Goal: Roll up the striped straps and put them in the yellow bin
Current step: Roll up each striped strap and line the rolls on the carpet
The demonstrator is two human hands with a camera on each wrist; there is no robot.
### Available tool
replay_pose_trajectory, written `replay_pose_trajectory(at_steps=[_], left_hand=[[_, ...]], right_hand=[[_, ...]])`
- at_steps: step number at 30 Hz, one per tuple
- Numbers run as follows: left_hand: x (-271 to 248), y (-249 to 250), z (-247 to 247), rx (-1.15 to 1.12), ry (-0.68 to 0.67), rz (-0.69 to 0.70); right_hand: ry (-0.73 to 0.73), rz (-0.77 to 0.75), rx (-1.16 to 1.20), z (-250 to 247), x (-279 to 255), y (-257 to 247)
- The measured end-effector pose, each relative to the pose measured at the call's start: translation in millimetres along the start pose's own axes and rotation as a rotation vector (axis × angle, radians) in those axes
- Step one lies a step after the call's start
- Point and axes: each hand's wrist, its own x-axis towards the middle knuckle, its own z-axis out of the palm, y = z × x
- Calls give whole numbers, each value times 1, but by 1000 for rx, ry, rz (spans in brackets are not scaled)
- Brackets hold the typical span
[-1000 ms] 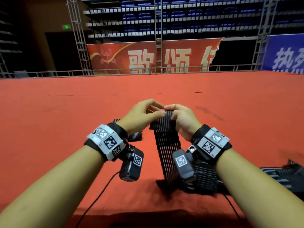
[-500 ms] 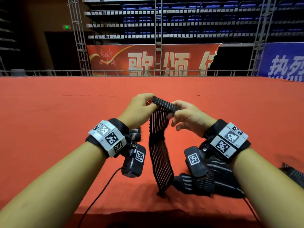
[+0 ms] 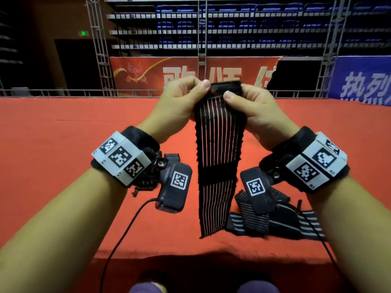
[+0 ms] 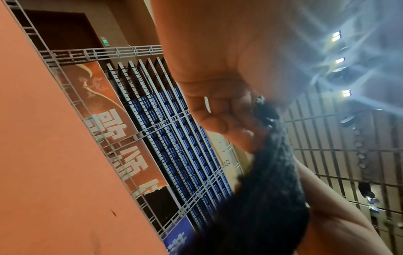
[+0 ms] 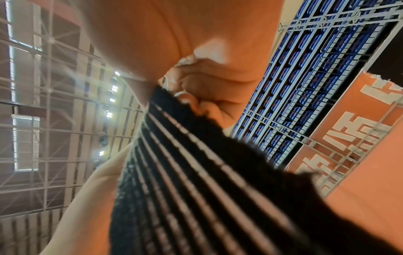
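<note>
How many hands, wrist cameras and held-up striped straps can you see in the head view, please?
Hands: 2, the left hand and the right hand
Wrist cameras: 2, the left wrist camera and the right wrist camera
Held-up striped strap: 1, pinched at its top by both hands
Total: 5

Red carpet (image 3: 63,166) covering the floor. Red banner (image 3: 148,75) with white characters hanging behind a metal railing (image 3: 53,93); blue banner (image 3: 359,81) at right. Blue seats (image 3: 232,24) sitting above, green exit sign (image 3: 84,33) glowing.
</note>
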Motion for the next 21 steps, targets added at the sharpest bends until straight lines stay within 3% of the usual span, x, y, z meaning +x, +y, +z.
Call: replay_pose_trajectory(at_steps=[4, 8, 15, 21], left_hand=[[-3, 16, -3, 25, -17, 0], [-8, -5, 1, 85, -18, -70], [-25, -95, 21, 165, -73, -283], [-34, -141, 48, 238, -120, -357]], right_hand=[[-3, -49, -1, -2, -4, -14], [-74, 33, -177, -8, -15, 0], [-42, 528, -500, -56, -40, 85], [-346, 895, -1240, -89, -82, 167]])
